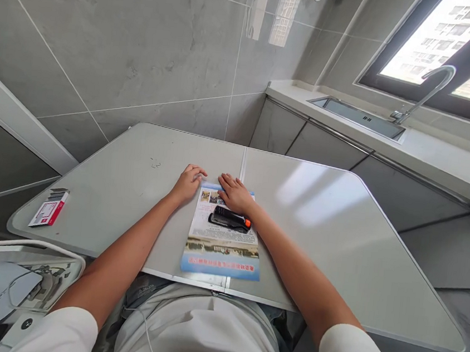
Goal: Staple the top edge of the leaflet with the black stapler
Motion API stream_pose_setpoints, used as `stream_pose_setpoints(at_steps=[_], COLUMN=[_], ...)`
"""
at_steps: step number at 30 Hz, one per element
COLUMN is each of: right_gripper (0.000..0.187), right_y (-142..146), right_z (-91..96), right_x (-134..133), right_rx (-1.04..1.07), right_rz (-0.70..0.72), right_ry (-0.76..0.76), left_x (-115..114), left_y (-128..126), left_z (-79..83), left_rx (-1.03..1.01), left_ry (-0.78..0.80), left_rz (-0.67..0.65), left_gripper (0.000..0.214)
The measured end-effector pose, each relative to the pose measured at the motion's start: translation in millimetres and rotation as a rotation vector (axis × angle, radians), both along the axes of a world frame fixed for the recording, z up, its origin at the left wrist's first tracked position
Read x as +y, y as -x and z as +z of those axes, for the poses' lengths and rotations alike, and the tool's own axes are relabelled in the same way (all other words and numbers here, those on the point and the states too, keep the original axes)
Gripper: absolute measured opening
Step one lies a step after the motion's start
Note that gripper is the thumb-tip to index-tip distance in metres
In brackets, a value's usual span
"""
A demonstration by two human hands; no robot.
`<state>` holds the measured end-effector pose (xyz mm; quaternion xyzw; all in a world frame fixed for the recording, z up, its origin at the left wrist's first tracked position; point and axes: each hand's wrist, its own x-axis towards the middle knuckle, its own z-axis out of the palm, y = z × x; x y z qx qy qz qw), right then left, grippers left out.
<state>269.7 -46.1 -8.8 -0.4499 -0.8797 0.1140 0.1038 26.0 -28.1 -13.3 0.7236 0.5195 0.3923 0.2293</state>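
A printed flyer (222,253) with blue edges and a photo strip lies on the table, its text upside down from my side. Across its middle rests a black stapler (228,218) with an orange end, and neither hand grips it. My right hand (236,193) lies flat over the flyer's upper part, fingers stretched past its far edge. Beside the flyer's far left corner is my left hand (189,183), its fingers loosely bent and apart with nothing in them. Whether its fingertips touch the paper I cannot tell.
The pale folding table (311,251) has a seam down its middle. On its left side lies a red and white box (50,210) with dark strips at its top. A white bin (16,301) holding papers stands at lower left. A counter with a sink (359,115) runs along the right.
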Motion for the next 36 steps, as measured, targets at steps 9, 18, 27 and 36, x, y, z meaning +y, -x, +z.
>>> stream_pose_setpoints(at_steps=[9, 18, 27, 36], right_gripper=[0.057, 0.055, 0.045, 0.025], right_y=[36, 37, 36, -65], right_z=[-3.9, -14.7, 2.9, 19.0], right_x=[38, -7, -30, -39], right_rx=[-0.035, -0.044, 0.091, 0.157], right_rz=[-0.135, -0.047, -0.095, -0.460], right_ry=[-0.009, -0.099, -0.136, 0.123], left_x=[10, 3, -3, -12], left_y=[23, 27, 27, 14], left_z=[-3.4, -0.1, 2.9, 13.6], left_rx=[0.013, 0.387, 0.570, 0.606], left_ry=[0.005, 0.003, -0.015, -0.014], left_rz=[0.144, -0.109, -0.141, -0.142], left_gripper=[0.026, 0.033, 0.044, 0.037])
